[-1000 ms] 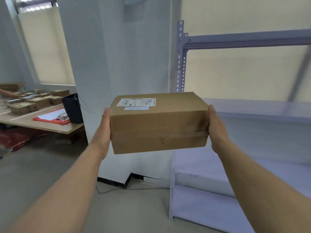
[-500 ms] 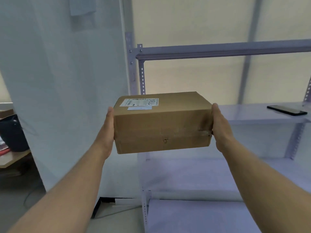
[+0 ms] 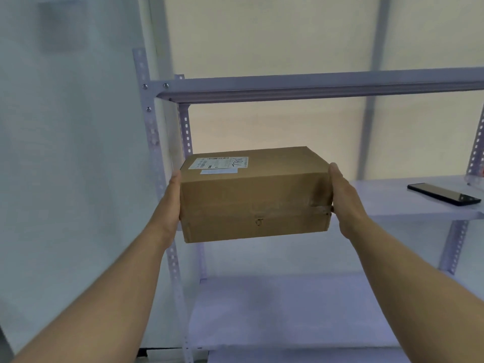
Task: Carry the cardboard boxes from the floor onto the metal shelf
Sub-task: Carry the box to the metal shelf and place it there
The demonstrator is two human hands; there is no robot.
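Both forearms reached out from the bottom corners, bare and level. The left hand (image 3: 171, 205) lay flat against the left end of the cardboard box (image 3: 255, 200), palm pressed to the card, fingers hidden behind that end. The right hand (image 3: 345, 200) did the same on the right end, pressed over a strip of clear tape (image 3: 318, 205) wrapping the corner — so the box was clamped between two flat palms, not pinched by fingertips.

The box itself hung in the air, roughly level, long side facing the camera, in front of the metal shelf (image 3: 314, 83) near its left posts and at about the height of the middle board. Whether its far edge touched that board could not be told. On top, towards the left rear, sat a white shipping label (image 3: 221, 162) with a barcode and dark handwriting, too small to read.

Beyond the box, the middle shelf board (image 3: 379, 195) ran off to the right, and a dark phone (image 3: 444, 193) lay flat on it, well apart from the box. Below was another pale board; above, the grey crossbeam. Behind it all — a cream blind (image 3: 288, 35), and a white wall (image 3: 65, 153) to the left.
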